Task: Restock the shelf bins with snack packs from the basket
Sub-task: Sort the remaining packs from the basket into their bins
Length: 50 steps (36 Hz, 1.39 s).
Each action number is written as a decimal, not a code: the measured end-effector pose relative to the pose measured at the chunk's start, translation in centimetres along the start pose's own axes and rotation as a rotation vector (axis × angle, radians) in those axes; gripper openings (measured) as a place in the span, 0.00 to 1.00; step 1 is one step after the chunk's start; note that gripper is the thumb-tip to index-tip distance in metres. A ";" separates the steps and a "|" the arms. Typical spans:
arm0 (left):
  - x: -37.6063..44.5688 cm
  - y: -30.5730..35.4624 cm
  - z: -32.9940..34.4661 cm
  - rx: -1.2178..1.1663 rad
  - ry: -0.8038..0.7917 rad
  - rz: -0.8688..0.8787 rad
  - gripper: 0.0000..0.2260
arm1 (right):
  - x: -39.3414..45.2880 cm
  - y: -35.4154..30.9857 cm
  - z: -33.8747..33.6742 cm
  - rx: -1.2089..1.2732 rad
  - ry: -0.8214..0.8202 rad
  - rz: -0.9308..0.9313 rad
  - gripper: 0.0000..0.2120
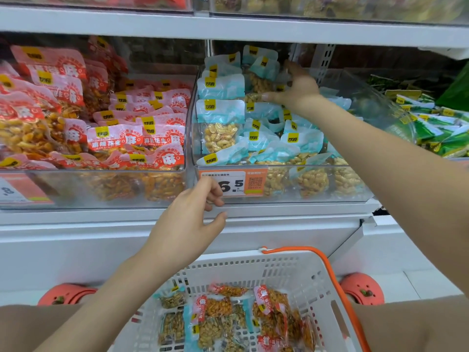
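Note:
The clear middle bin [317, 196] on the shelf holds several light-blue peanut packs [220, 128]. My right hand [299, 87] reaches deep into it. Its thumb stretches left under a blue pack [261, 72] and its fingers spread against the packs at the back. My left hand [193, 217] is at the bin's lower front corner, fingers loosely curled against the wall beside the orange price tag [241, 184], with nothing held. Below stands the white basket [279, 268] with an orange handle, holding several mixed red and blue snack packs [223, 311].
A left bin [101, 191] is full of red peanut packs [132, 138]. A right bin holds green packs [431, 128]. A white shelf board [228, 29] hangs low above the bins. My feet in coral clogs [363, 288] flank the basket on the floor.

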State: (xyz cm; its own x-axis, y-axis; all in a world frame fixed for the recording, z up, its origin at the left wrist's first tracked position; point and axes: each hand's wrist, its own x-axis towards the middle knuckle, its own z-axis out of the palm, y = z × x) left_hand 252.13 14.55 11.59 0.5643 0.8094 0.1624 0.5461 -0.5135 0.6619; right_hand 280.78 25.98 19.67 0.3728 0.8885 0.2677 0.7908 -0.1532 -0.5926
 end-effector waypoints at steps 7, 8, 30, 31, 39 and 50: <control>-2.6 -1.9 2.5 -0.007 -0.066 -0.060 0.09 | -12.0 -0.7 -2.2 0.131 0.103 -0.314 0.25; -3.0 -2.4 3.3 0.005 -0.084 -0.069 0.08 | -14.3 -0.7 -2.1 0.128 0.099 -0.373 0.22; -18.7 -20.0 20.4 0.033 -0.698 -0.821 0.17 | -41.6 13.9 27.0 0.043 -1.057 0.594 0.36; -18.7 -20.1 21.0 0.034 -0.730 -0.805 0.18 | -42.1 14.2 27.9 0.047 -1.046 0.630 0.38; -18.0 -19.9 23.9 -0.009 -0.798 -0.712 0.14 | -42.0 15.0 29.8 -0.231 -1.017 0.557 0.31; -13.8 -18.1 16.5 -0.388 -0.896 -1.013 0.28 | -36.4 12.9 21.6 0.431 -1.010 1.072 0.36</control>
State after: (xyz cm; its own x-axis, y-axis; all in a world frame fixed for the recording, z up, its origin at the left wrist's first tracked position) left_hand 244.69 8.02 -14.68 0.3123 0.2470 -0.9173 0.8274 0.4037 0.3904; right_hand 266.93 0.97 -14.17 0.0423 0.3868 -0.9212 0.1111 -0.9181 -0.3804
